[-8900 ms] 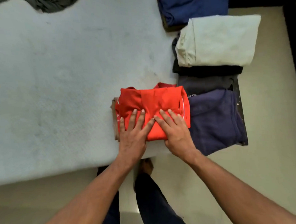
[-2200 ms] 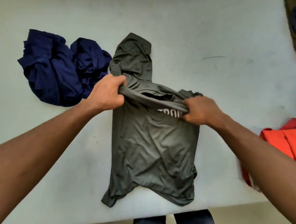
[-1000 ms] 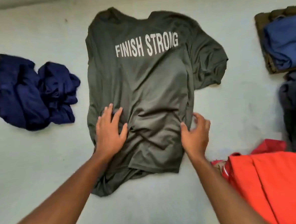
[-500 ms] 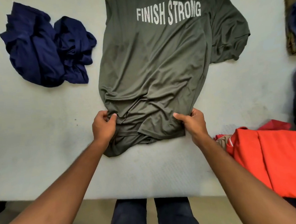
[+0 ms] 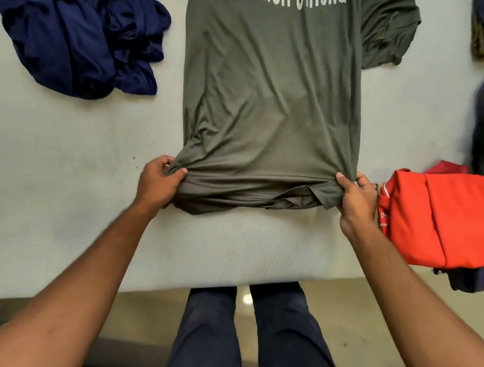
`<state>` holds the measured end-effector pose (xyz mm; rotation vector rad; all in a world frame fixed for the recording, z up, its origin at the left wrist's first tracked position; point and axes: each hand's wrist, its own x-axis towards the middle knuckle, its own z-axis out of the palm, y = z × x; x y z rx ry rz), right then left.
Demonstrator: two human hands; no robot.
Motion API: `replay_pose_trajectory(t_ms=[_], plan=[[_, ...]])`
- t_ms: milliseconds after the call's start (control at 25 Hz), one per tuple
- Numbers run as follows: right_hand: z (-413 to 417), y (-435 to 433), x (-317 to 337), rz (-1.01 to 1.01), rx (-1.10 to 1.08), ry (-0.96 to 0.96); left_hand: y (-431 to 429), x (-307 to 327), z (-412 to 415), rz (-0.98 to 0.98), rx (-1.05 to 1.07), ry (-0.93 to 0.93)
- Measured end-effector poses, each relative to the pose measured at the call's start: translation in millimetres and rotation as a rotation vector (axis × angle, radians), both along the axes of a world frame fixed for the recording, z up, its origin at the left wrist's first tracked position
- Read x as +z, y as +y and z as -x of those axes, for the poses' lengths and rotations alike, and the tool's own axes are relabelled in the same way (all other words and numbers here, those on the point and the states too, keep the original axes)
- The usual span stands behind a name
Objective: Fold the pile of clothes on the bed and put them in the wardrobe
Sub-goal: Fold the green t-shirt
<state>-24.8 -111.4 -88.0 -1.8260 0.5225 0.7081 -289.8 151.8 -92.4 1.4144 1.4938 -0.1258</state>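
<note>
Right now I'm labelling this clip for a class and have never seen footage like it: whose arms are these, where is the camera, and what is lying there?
There is no machine here. A person wears one camera on the head, looking down, so the arms are their own. The left hand and right hand each pinch a bottom corner of a grey T-shirt printed FINISH STRONG, spread on a pale bed. A crumpled navy garment lies to its left, unfolded. A folded orange shirt sits at the right on darker clothes. Below the bed edge are the person's legs.
</note>
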Motion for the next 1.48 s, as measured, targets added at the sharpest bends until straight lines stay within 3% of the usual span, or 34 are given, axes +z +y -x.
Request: replay_pose_trajectory(t_ms=[120, 240, 320, 440, 480, 600, 720, 840, 920, 1200, 1360, 1480], plan=[[1, 1, 13, -0.093, -0.036, 0.067, 28, 19, 1, -0.181, 0.105, -0.031], [13, -2, 20, 0.103, 0.066, -0.085, 34, 38, 6, -0.286, -0.060, 0.096], [28, -8, 20, 0.244, 0.259, -0.144, 22, 34, 18, -0.207, -0.358, 0.245], [50, -20, 14, 0.479, 0.453, -0.039, -4, 15, 37, 0.106, -0.678, 0.423], [57, -23, 12, 0.469, 0.461, 0.043, -9, 12, 40, 0.206, -0.669, 0.414], [81, -39, 7, 0.395, 0.550, 0.201, -31, 9, 47, 0.431, -0.318, 0.217], [90, -59, 13, 0.660, 0.712, -0.033, -46, 5, 57, 0.227, -0.149, 0.197], [82, -73, 22, 0.747, 0.462, -0.132, -51, 2, 71, 0.072, 0.103, 0.227], [79, -81, 26, 0.771, 0.480, -0.144, -59, 5, 78, 0.016, 0.109, 0.282], [101, -85, 19, 0.851, 0.881, 0.001, -83, 1, 69, -0.058, 0.060, 0.406], [103, -104, 24, 0.847, 0.851, 0.081, -81, 14, 69, -0.087, -0.005, 0.499], [104, -130, 28, 0.829, 0.897, 0.235, -99, 23, 89, -0.023, -0.104, 0.693]])
